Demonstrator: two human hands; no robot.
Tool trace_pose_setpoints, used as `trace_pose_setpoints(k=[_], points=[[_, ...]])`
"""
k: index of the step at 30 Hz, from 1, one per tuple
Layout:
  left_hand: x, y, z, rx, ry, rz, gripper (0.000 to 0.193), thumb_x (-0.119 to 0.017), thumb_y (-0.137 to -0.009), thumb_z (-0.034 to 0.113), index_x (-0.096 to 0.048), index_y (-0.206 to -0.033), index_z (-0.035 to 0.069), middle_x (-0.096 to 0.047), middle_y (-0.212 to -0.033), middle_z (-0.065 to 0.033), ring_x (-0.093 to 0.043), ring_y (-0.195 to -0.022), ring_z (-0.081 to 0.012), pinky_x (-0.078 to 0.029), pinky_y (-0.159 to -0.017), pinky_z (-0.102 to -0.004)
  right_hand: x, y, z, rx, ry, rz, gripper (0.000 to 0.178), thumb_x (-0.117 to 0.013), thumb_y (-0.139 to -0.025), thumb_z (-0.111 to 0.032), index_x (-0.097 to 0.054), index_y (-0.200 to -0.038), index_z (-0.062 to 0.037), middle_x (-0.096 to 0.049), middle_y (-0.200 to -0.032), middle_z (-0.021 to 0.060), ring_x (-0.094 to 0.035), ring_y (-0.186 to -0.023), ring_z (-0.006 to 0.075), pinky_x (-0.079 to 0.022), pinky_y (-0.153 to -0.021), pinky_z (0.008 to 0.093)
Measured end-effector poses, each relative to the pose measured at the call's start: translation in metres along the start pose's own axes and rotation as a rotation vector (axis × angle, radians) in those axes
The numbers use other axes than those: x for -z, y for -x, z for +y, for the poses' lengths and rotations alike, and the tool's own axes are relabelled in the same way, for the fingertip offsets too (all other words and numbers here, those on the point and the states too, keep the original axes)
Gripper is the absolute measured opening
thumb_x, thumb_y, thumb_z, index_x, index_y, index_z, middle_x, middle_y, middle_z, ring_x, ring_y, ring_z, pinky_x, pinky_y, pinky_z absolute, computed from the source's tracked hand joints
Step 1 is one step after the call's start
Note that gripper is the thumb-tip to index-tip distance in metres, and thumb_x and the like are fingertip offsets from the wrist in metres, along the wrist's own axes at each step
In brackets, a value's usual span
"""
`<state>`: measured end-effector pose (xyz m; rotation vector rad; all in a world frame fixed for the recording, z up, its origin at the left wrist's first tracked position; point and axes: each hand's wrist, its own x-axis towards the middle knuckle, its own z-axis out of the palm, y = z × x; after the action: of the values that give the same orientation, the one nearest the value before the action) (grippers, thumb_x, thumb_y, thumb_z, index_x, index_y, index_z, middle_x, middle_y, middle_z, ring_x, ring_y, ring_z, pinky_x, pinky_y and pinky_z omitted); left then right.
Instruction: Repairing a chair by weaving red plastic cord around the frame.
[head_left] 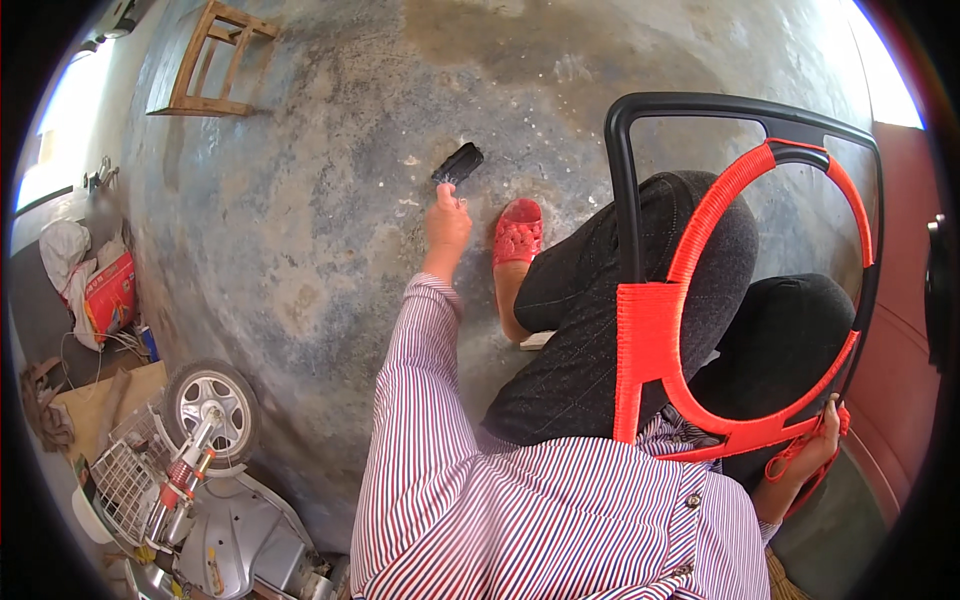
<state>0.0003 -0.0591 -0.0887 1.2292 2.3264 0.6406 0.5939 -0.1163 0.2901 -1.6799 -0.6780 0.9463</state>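
Frame (650, 325), black, red-corded, has right hand (822, 442) curled round its lower corner. Left of it, left hand (447, 222) grips black object (459, 163); farther left, wire basket (128, 458), contents unclear.

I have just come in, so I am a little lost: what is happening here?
A person in a striped shirt has a black frame over the legs. Its inner ring is mostly wrapped in red cord, though a short part at the top is bare. The right hand grips the lower right corner, with loose cord there. The left hand is stretched out at a small black object; how firmly it is held is unclear.
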Motion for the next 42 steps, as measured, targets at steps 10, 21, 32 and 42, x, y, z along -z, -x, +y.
trace_pose_setpoints(k=[10, 21, 32, 42], points=[[-0.006, -0.017, 0.008, -0.041, -0.061, -0.035, 0.033, -0.062, -0.085, 0.010, -0.045, -0.114, 0.009, -0.067, -0.084, -0.0154, -0.065, -0.079, -0.0373, -0.049, -0.070, -0.0478, -0.011, 0.004, -0.003, 0.017, -0.041, -0.015, 0.023, -0.049, -0.095, -0.011, -0.064, -0.110, 0.0007, -0.067, -0.102, 0.0076, -0.064, -0.090, 0.0144, -0.052, -0.082, 0.0270], [-0.023, -0.020, 0.014, 0.039, -0.029, 0.105, 0.030, -0.064, -0.084, 0.010, -0.047, -0.109, 0.010, -0.067, -0.079, -0.0119, -0.066, -0.075, -0.0345, -0.049, -0.066, -0.0464, -0.022, 0.007, -0.009, -0.028, -0.151, -0.146, 0.023, -0.047, -0.095, -0.009, -0.062, -0.110, -0.0001, -0.068, -0.100, 0.0084, -0.066, -0.087, 0.0155, -0.053, -0.080, 0.0280], [-0.029, -0.017, 0.013, 0.027, -0.093, 0.035, 0.030, -0.060, -0.085, 0.009, -0.046, -0.112, 0.009, -0.067, -0.094, -0.0180, -0.065, -0.083, -0.0386, -0.050, -0.070, -0.0480, 0.001, 0.000, -0.006, -0.050, -0.103, -0.103, 0.023, -0.048, -0.094, -0.008, -0.062, -0.110, -0.0002, -0.068, -0.104, 0.0091, -0.066, -0.091, 0.0165, -0.053, -0.083, 0.0299], [-0.021, -0.010, 0.026, -0.074, -0.023, -0.003, 0.032, -0.061, -0.084, 0.009, -0.046, -0.113, 0.008, -0.066, -0.095, -0.0184, -0.065, -0.082, -0.0379, -0.050, -0.070, -0.0475, -0.028, 0.011, -0.008, 0.008, -0.093, 0.028, 0.022, -0.049, -0.094, -0.009, -0.061, -0.110, -0.0002, -0.067, -0.103, 0.0085, -0.065, -0.091, 0.0159, -0.053, -0.083, 0.0299]])
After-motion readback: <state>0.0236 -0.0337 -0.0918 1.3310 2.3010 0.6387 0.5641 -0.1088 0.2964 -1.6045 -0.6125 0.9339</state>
